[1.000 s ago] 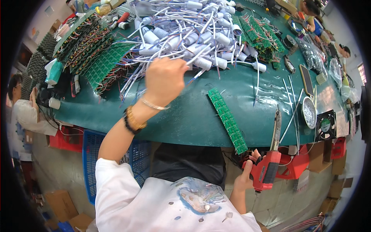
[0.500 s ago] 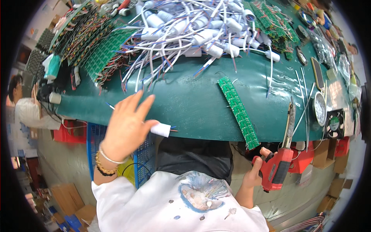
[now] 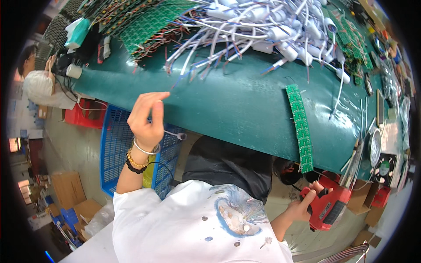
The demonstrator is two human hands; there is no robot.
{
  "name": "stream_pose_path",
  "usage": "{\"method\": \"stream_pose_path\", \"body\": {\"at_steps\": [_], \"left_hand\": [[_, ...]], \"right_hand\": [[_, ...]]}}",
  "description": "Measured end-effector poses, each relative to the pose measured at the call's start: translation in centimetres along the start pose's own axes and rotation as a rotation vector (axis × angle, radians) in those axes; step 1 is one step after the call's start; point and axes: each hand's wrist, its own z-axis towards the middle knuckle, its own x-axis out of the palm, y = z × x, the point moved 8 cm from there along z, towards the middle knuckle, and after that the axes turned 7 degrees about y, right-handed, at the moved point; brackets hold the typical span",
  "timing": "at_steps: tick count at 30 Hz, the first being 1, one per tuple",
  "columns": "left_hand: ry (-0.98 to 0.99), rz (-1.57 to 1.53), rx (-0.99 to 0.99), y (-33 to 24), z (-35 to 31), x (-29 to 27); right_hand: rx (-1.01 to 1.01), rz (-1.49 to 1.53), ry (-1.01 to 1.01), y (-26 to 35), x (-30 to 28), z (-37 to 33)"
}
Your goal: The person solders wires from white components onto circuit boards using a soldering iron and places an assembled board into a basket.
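Observation:
My left hand (image 3: 148, 118) is raised by the front edge of the table with fingers stretched out and the thumb apart, and nothing shows between them. Just below it, over the blue plastic basket (image 3: 105, 153), a small white cylinder (image 3: 181, 136) trails a white cable. The cable's other end disappears behind my hand, and no grip on it shows. My right hand (image 3: 302, 208) is closed round a red gun-shaped tool (image 3: 329, 208) with a black panel and a long narrow metal front. Near that tool, a green circuit board strip (image 3: 300, 129) lies with its near end past the table edge.
White cylinders with cables (image 3: 280, 33) form a large heap on the green table (image 3: 228, 101). Stacked green circuit boards (image 3: 149, 28) lie left of it, more boards (image 3: 351, 39) right. A metal bowl (image 3: 374, 147) and a small fan (image 3: 385, 168) sit far right. Another person (image 3: 28, 61) is at far left.
My left hand has risen and turned, and the white cylinder beside it has dropped away below table level over the basket. The whole view has shifted; my right hand still grips the red tool.

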Motion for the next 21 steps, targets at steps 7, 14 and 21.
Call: {"method": "stream_pose_path", "body": {"at_steps": [7, 14, 21], "left_hand": [[-0.047, 0.099, -0.013, 1.5, -1.2, -1.6], [0.058, 0.152, 0.087, -1.2, 3.3, 0.3], [0.158, 0.191, 0.128, -3.6, 8.9, 5.0]], "right_hand": [[-0.060, -0.005, 0.035, 0.8, 0.6, 1.1], [-0.125, -0.050, 0.080, 0.7, -0.1, 1.4], [-0.062, 0.065, 0.061, 0.0, -0.8, 0.6]]}}
